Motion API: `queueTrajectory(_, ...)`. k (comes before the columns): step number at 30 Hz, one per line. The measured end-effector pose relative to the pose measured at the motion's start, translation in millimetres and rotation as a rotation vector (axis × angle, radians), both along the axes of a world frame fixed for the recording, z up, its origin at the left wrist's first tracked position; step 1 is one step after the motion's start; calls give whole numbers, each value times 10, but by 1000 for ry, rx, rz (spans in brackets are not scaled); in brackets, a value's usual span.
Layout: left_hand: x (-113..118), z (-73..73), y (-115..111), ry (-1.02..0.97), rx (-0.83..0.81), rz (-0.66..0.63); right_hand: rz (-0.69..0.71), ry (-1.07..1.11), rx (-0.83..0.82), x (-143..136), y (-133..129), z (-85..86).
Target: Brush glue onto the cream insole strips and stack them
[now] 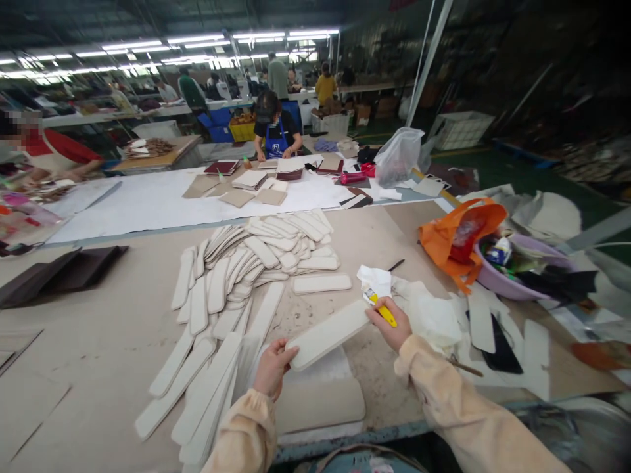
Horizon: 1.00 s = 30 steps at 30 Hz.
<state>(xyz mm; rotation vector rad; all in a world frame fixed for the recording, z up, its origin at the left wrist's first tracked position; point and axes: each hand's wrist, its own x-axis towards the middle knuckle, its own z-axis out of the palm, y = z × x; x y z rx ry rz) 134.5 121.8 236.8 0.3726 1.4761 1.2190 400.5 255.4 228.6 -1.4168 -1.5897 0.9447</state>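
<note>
A long off-white strip with rounded corners (pixel 329 332) is held up at a slant above the table. My left hand (pixel 274 365) pinches its near left end between thumb and fingers. At the far right end, my right hand (pixel 392 323) is closed around a yellow-handled brush or scraper (pixel 385 313), its fingers also touching the strip; the tool's tip is too small to make out. Beneath the strip lies a wider beige padded board (pixel 320 404). Left of my hands, a heap of similar off-white strips (pixel 256 256) spreads toward the table's front edge.
White crumpled paper (pixel 377 281) and scraps lie beyond my right hand. A lilac basin (pixel 513 279) full of items and an orange bag (pixel 456 233) stand at the right. Dark folded panels (pixel 59 276) lie at the left. Across the table, a person in a blue apron (pixel 277 135) works.
</note>
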Motion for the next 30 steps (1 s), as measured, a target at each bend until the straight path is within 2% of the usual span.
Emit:
queueTrajectory(4, -189, -197, 377, 147, -47, -11, -45, -67, 40, -101, 123, -92)
queueTrajectory(9, -443, -428, 1031, 288, -102, -17, -67, -202, 69, -284, 402, -232)
queueTrajectory(14, -644, -618, 1686, 498, -154, -76, -63, -277, 94, -460, 770, -496)
queueTrajectory(18, -731, -751, 2089, 708, -199, -154, -57, -355, 100, -549, 1027, -729)
queueTrajectory(25, -756, -940, 2536, 985, -229, -261, -59, -456, 56, -627, 1312, -1012)
queueTrajectory(28, -720, -929, 2599, 1052, -229, -277, -67, -505, 25, -655, 1371, -1021)
queueTrajectory(30, -685, -866, 2547, 1096, -216, -279, -81, -550, 10, -642, 1362, -956)
